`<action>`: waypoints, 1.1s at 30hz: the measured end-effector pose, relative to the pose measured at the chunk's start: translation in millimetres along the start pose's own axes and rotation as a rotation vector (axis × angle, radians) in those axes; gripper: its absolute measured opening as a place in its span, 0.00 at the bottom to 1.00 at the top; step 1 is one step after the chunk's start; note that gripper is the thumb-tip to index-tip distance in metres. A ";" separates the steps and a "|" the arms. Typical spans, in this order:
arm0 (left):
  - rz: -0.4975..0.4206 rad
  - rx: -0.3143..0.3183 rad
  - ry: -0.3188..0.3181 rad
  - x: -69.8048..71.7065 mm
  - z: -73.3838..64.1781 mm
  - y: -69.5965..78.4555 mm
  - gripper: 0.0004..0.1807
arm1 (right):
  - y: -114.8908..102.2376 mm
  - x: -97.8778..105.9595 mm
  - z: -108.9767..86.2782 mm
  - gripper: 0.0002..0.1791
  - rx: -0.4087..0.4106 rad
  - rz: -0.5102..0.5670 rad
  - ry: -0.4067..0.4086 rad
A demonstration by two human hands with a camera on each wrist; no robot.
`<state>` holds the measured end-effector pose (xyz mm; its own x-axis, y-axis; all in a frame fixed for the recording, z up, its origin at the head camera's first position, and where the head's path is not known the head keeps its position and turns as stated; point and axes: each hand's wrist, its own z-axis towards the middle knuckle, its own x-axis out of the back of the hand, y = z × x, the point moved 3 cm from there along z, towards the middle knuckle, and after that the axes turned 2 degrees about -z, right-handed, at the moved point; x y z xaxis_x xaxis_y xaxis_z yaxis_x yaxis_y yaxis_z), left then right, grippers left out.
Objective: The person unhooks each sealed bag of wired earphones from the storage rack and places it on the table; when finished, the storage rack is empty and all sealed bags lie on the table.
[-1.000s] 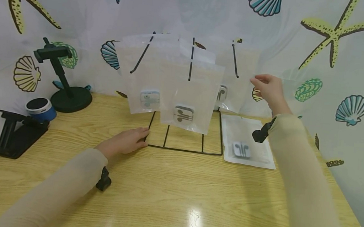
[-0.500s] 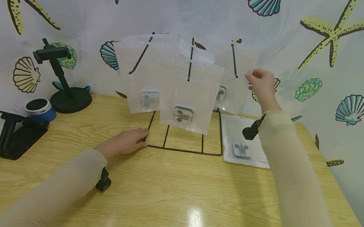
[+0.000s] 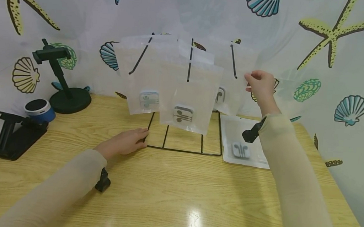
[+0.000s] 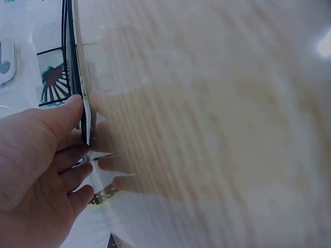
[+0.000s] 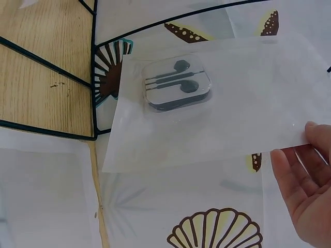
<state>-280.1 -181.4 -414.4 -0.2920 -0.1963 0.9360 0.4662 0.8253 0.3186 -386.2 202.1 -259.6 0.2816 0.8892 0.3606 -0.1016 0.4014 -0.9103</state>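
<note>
My left hand [image 3: 124,141] rests on the table at the left side of a black wire display rack [image 3: 183,151]. Its thumb and fingers hold the base wire [image 4: 74,67] there. Three hooks stick out from the rack, with clear bags of earphones hanging on them. My right hand [image 3: 261,85] pinches the edge of the bag [image 5: 243,103] on the right hook [image 3: 234,62]. A white earphone case [image 5: 178,85] shows inside that bag. Another bag hangs on the left hook [image 3: 149,99], and bags overlap on the middle hook [image 3: 183,114].
Flat on the table, right of the rack, lies another earphone bag [image 3: 235,126], partly behind the right sleeve. A dark green stand [image 3: 70,99], a blue speaker [image 3: 41,111] and a black holder [image 3: 21,138] stand at the left. A patterned curtain [image 3: 209,8] hangs behind.
My right hand has moved left to the edge of the bag on the right hook and pinches it. My left hand has stayed at the rack.
</note>
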 end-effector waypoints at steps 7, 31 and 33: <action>-0.006 0.000 -0.003 -1.0 0.0 0.0 0.31 | 0.2 1.6 -4.5 0.14 0.013 0.009 -0.004; 0.000 -0.011 0.010 -2.3 2.0 -1.9 0.31 | -2.6 15.0 -36.4 0.13 0.086 0.045 -0.038; -0.001 -0.010 0.008 -2.1 1.8 -1.6 0.31 | -2.6 16.2 -40.6 0.13 0.101 0.049 -0.037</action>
<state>-281.7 -181.4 -417.1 -0.2858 -0.2017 0.9368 0.4742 0.8198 0.3211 -342.6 206.5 -259.6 0.2383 0.9151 0.3252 -0.2106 0.3756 -0.9025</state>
